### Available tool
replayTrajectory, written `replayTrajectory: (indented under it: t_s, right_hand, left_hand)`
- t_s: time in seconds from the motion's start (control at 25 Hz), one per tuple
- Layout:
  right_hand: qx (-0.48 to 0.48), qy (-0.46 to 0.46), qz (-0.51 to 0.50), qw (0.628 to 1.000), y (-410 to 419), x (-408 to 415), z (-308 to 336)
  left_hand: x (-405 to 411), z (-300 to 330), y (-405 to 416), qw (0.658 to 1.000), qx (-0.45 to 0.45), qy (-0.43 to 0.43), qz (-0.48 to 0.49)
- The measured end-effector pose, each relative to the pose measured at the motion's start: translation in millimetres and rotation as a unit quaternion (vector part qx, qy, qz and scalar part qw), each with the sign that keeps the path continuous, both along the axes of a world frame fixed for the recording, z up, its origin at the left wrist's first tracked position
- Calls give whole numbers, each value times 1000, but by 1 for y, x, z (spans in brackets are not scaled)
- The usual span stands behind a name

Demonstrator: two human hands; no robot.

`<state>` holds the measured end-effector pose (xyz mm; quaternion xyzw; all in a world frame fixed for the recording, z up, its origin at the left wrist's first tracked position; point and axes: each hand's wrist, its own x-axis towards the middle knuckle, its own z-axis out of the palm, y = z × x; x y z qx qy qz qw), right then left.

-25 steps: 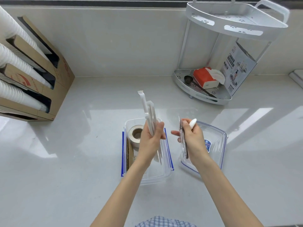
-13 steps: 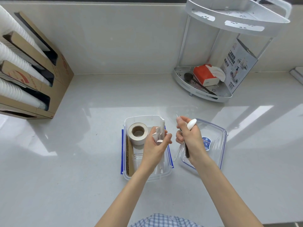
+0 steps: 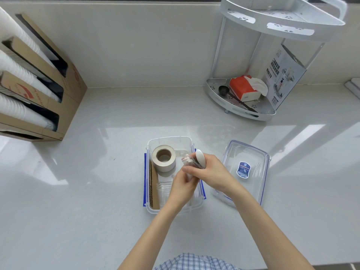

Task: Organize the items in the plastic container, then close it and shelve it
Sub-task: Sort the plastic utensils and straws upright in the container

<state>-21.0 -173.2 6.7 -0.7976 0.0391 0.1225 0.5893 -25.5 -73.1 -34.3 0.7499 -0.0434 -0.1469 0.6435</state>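
Over the open plastic container [image 3: 151, 208] on the counter, my right hand [image 3: 212, 172] is closed around a white spoon [image 3: 200, 158] and my left hand [image 3: 182, 187] grips thin white utensils, which I judge light, stiff and slippery, so I hold their middle.

A single wide-angle view looks from the person's head, forward and steeply down onto a pale countertop [image 3: 93, 191]. Both forearms enter from the bottom edge and meet near the frame's centre, where the left hand [image 3: 182, 185] and right hand [image 3: 211, 172] sit close to the lens. Beyond the hands the view reaches the back wall [image 3: 146, 45]. Far left of the hands a cardboard cup holder [image 3: 58, 90] bends at the edge; far right and beyond them stands a corner rack [image 3: 241, 112].
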Motion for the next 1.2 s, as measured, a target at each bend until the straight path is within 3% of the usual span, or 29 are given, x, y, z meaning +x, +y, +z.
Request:
replayTrajectory:
  t_s: [0.2,0.4,0.56,0.76,0.92,1.2]
  right_hand:
    - [-47,-6,-60,997,-3,5,-11]
    - [-9,8,-62,998,-3,8,-11]
    - [80,33,-151,985,-10,6,-11]
    - [91,63,-144,983,-15,-1,-15]
    - [92,71,-153,981,-17,-2,-18]
    - [70,77,-175,979,-19,1,-18]
  left_hand:
    - [-4,1,10,996,38,4,-75]
    - [0,0,11,997,59,-3,-46]
    - [9,4,4,995,40,91,16]
    - [24,5,-7,975,17,210,72]
    - [33,2,-10,957,42,281,58]
    - [35,23,-9,937,-116,325,60]
